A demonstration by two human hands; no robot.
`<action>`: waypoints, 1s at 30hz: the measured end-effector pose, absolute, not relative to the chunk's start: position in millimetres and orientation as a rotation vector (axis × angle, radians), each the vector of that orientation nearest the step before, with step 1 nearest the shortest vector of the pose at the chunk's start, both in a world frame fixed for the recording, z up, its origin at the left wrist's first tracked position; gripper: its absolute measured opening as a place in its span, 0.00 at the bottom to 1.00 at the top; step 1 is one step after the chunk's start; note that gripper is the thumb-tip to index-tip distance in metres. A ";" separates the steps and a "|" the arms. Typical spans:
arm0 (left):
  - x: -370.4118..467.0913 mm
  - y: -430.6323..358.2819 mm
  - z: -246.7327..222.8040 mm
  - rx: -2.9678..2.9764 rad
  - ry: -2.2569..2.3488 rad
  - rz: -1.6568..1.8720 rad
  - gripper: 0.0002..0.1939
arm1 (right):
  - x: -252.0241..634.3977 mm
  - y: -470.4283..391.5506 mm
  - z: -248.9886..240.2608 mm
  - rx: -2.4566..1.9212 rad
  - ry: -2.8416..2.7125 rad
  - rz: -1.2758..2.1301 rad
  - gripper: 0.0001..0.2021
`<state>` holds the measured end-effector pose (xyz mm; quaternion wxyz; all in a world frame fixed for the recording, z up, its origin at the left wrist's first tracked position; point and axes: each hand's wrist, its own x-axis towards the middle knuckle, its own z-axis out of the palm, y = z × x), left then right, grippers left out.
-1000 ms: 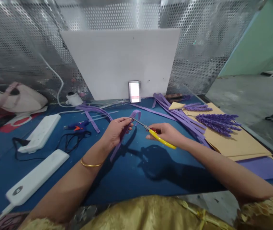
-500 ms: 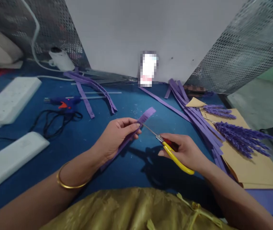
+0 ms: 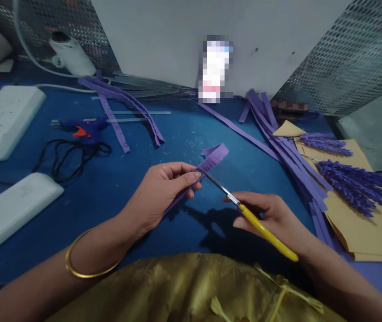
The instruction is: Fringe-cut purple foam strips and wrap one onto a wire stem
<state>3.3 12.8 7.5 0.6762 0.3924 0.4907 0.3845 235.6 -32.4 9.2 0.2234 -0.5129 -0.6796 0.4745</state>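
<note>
Half done, maybe? Pinching narrow, crinkly purple strip (image 3: pixel 216 157) between closed fingers of left hand (image 3: pixel 164 190), gripping yellow-handled steel scissors (image 3: pixel 258 222) in curled right hand (image 3: pixel 278 214). Looks nicked past left fingertips; leaves flat, plain-looking purple strips (image 3: pixel 296 167) beyond right fingers.

Left of the scissors (image 3: pixel 266 231), a glue gun (image 3: pixel 90 129) and power strip (image 3: pixel 8 118) lie on the surface (image 3: pixel 137 167); right of the scissors, flowers (image 3: pixel 348 188) on paper (image 3: pixel 375 239); behind, a phone (image 3: pixel 215 67).
</note>
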 end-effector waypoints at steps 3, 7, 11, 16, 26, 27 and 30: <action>3.0 13.2 6.0 0.891 1.099 0.862 0.05 | 235.6 -31.2 8.3 -1.381 -1.801 1.451 0.18; 2.7 12.8 4.9 0.899 1.090 0.887 0.04 | 235.4 -32.4 3.4 -1.387 -1.795 1.446 0.21; 2.1 12.2 5.5 0.898 1.085 0.921 0.03 | 234.6 -35.7 -2.0 -1.437 -1.935 1.127 0.24; 1.7 11.5 9.9 0.931 1.137 0.950 0.04 | 235.6 -38.0 -4.0 -1.418 -2.124 0.782 0.25; 3.7 10.5 8.8 0.974 1.174 0.896 0.03 | 238.1 -39.7 -4.7 -1.419 -2.189 0.729 0.25; 3.9 10.3 9.0 0.973 1.180 0.895 0.04 | 238.2 -39.7 -4.7 -1.420 -2.180 0.750 0.25; 4.2 9.7 9.5 0.967 1.182 0.901 0.03 | 238.0 -39.5 -4.8 -1.409 -2.167 0.781 0.24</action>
